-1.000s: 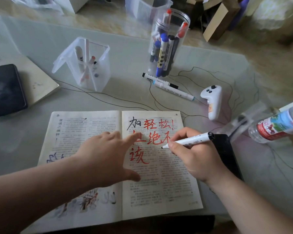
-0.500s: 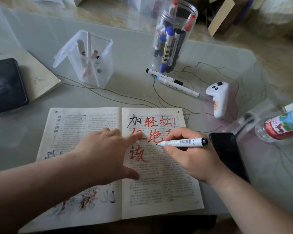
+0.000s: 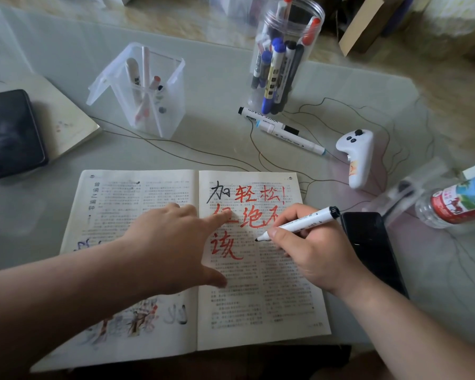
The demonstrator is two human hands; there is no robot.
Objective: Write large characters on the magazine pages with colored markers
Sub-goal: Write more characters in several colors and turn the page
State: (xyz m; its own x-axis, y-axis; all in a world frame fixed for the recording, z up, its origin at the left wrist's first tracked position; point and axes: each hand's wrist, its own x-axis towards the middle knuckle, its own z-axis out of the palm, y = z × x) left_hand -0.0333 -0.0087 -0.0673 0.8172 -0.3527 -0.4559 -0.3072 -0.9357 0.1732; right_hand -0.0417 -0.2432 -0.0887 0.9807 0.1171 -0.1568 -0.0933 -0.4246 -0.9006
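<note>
This looks like a room in a home, probably a living room, though the blurred background leaves that unsure. A glass-topped table (image 3: pixel 225 78) stands over a glossy marbled floor (image 3: pixel 176 26), with a cardboard box (image 3: pixel 362 28) beyond it. Everyday personal things lie on the table: a phone (image 3: pixel 368 250), a water bottle (image 3: pixel 455 201) on its side, a white handheld controller (image 3: pixel 358 157), and a clear jar (image 3: pixel 299 23) stuffed with markers (image 3: pixel 272 75).

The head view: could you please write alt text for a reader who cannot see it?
The right hand holds a white marker, tip at the right page of an open magazine beside large red characters, while the left hand rests flat across the fold. A clear jar of markers stands behind.
</note>
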